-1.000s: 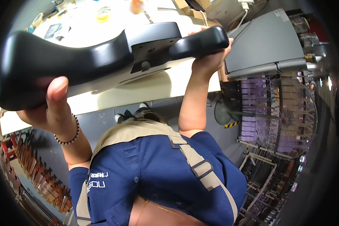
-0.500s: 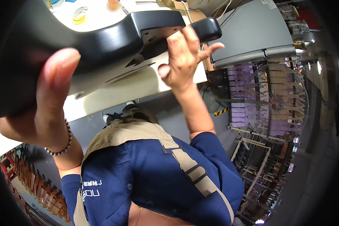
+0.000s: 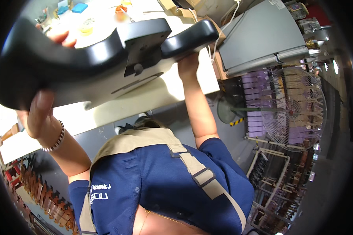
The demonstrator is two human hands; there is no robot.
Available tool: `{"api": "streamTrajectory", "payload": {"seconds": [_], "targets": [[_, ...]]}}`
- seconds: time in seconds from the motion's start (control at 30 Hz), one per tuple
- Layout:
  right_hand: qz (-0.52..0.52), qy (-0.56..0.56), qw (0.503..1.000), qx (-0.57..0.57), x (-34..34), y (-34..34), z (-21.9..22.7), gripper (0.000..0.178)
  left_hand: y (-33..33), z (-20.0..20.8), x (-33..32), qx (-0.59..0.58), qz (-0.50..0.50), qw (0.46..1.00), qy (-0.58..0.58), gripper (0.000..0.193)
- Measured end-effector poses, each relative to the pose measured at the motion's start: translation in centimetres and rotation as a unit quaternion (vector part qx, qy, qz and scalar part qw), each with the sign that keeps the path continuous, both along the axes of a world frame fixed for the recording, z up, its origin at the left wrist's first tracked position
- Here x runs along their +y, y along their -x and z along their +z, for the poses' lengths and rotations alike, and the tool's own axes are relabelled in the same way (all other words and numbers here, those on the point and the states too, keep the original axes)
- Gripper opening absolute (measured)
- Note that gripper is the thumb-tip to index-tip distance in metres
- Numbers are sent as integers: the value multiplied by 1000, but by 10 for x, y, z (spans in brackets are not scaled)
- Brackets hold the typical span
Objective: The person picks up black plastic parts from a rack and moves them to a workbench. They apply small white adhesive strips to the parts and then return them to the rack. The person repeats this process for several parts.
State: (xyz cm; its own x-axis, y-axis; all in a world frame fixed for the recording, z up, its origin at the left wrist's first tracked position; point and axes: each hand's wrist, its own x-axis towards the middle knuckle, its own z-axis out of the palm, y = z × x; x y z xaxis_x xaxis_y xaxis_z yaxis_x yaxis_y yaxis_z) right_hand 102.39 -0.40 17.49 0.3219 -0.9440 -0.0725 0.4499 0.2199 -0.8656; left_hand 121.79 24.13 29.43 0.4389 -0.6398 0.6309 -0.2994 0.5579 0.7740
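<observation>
A glossy black electric guitar body (image 3: pixel 82 66) is held tilted above the white worktable (image 3: pixel 157 91). Its neck pocket and two horns point to the right, and a slot and small openings show on the side facing me. My left hand (image 3: pixel 41 111) grips the rounded left end, thumb on the near side and fingertips showing past the far edge. At the right horn, my right hand (image 3: pixel 189 62) reaches in behind the body; its fingers are hidden, so I cannot tell how they lie.
On the table's far side lie a yellow tape roll (image 3: pixel 87 26), a blue block (image 3: pixel 79 8) and an orange item (image 3: pixel 121 11). A grey cabinet (image 3: pixel 262 39) stands at right, near a caged fan (image 3: pixel 290 111) and racks of purple parts (image 3: pixel 257 109). Brown wooden parts (image 3: pixel 47 196) fill the lower left.
The guitar body has moved lower and farther from me, showing more of its left end. My right hand, with fingers spread in front of the horn before, has gone behind it.
</observation>
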Motion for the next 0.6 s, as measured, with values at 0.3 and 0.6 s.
{"api": "streamTrajectory", "payload": {"seconds": [0.3,0.6], "targets": [[229,26,965,-127,31,-158,-2,47,27,21,51,-96,0,986,139,89],[-26,436,817,376,-69,-252,-123,33,32,38,58,-124,348,929,-35,93]]}}
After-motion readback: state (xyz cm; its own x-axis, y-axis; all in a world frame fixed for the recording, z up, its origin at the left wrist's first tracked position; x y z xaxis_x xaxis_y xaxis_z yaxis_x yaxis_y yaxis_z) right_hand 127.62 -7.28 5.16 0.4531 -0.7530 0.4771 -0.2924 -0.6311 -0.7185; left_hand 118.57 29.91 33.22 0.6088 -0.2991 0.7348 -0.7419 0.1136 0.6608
